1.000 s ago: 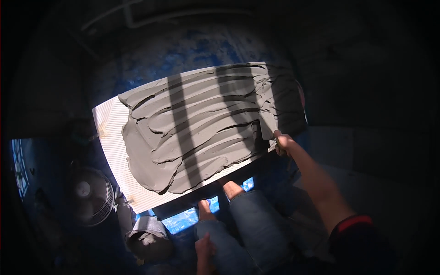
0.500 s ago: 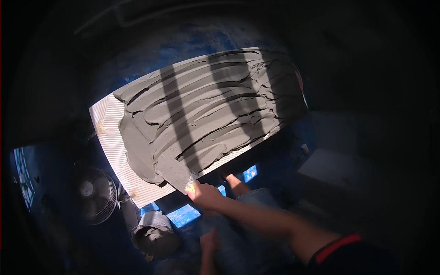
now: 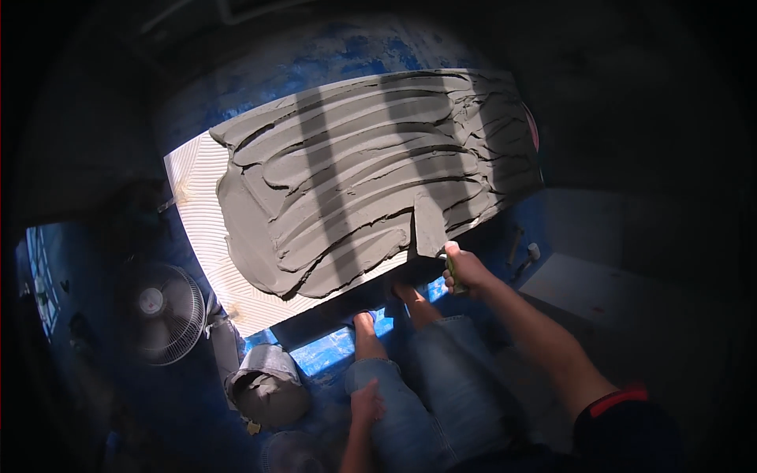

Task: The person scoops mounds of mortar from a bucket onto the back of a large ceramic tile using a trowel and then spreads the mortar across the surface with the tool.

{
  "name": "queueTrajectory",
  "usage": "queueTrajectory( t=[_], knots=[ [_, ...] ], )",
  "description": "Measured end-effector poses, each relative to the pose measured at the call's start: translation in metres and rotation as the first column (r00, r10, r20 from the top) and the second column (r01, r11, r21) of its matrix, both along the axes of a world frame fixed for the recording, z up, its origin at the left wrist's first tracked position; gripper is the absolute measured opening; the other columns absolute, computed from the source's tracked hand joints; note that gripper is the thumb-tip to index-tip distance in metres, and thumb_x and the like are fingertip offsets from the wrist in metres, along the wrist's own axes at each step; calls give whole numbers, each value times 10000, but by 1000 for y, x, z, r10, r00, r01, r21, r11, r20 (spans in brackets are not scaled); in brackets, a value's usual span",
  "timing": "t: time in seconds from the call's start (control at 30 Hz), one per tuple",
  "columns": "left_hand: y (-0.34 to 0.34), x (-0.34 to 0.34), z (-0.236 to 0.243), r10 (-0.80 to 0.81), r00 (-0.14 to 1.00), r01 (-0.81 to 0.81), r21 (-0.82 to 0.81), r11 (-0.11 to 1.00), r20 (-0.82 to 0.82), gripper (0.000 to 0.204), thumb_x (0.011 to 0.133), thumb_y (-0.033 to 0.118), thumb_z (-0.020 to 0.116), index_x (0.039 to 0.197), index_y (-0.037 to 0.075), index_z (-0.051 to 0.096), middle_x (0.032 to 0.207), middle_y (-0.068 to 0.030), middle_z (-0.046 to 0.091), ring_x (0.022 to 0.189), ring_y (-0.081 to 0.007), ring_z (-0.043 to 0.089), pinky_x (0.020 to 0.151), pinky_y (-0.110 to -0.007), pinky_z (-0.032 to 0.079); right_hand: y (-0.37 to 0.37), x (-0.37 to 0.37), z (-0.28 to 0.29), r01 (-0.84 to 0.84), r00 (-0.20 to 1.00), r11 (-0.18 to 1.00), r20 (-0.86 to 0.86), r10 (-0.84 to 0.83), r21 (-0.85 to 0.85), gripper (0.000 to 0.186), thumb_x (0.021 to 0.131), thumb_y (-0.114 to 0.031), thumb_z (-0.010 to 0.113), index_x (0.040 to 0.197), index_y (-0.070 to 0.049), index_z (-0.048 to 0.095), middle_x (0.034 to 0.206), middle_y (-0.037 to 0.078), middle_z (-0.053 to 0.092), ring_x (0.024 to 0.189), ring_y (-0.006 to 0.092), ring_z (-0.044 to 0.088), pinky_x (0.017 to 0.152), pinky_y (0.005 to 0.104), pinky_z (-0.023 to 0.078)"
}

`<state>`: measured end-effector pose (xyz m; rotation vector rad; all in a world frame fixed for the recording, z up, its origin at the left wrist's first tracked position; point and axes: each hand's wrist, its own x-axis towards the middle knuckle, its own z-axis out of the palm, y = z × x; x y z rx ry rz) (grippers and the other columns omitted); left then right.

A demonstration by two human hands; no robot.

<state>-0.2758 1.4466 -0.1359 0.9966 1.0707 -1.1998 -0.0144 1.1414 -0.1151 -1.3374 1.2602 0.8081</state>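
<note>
My right hand [image 3: 467, 270] is closed around the green handle of a putty knife [image 3: 430, 227]. Its broad grey blade lies over the near edge of a large panel, right of centre. Thick wet grey mortar [image 3: 327, 169] coats most of that panel in long ridges. A white, finely grooved strip of the panel [image 3: 201, 221] shows bare along the left end and part of the near edge. My left hand [image 3: 367, 404] is low, by my left thigh, away from the panel; its fingers are too dim to make out.
Below the panel's near left corner stands a bucket [image 3: 268, 359] holding grey mortar. Left of it is a round fan [image 3: 162, 311]. A white-headed mallet [image 3: 532, 252] lies to the right, near a pale flat board [image 3: 579, 288]. My bare feet are under the near edge.
My right hand and the putty knife have swept rightward and slightly up along the panel's near edge. The view has shifted a little, and both my legs now show more.
</note>
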Motion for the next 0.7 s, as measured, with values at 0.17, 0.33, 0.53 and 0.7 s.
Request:
queueTrajectory(
  t=[0.17, 0.33, 0.53, 0.7],
  knots=[
    [-5, -7, -8, -69, 997, 70, -13, 997, 16, 546, 895, 490, 588, 645, 5, 584, 486, -127, 546, 358, -218, 512, 342, -332, 372, 187, -70, -10, -582, 792, 802, 128, 596, -136, 507, 957, -451, 419, 902, 18, 602, 785, 232, 647, 714, 357, 630, 704, 454, 478],
    [-12, -19, -19, -39, 998, 40, 25, 999, -47, 536, 894, 480, 591, 654, 1, 579, 503, -155, 570, 342, -224, 503, 331, -323, 360, 166, -83, -24, -841, 287, 337, 180, 941, -422, 540, 939, -491, 433, 1067, 17, 564, 898, 297, 651, 938, 472, 619, 880, 528, 445],
    [-15, -6, -5, -138, 988, 142, 63, 988, -71, 533, 907, 449, 577, 625, -2, 550, 476, -163, 554, 291, -217, 445, 303, -312, 318, -55, -32, 2, -726, 599, 413, -212, 772, -550, 531, 919, -485, 497, 1077, 19, 549, 981, 315, 634, 952, 489, 596, 837, 540, 474],
    [-24, -8, -4, -142, 990, 143, 44, 989, -23, 545, 917, 447, 559, 612, -5, 546, 477, -171, 556, 288, -219, 441, 300, -312, 318, -180, -4, 7, -508, 858, 698, -226, 462, -505, 551, 916, -505, 476, 913, 29, 610, 770, 218, 664, 652, 347, 668, 632, 446, 524]
  ],
)
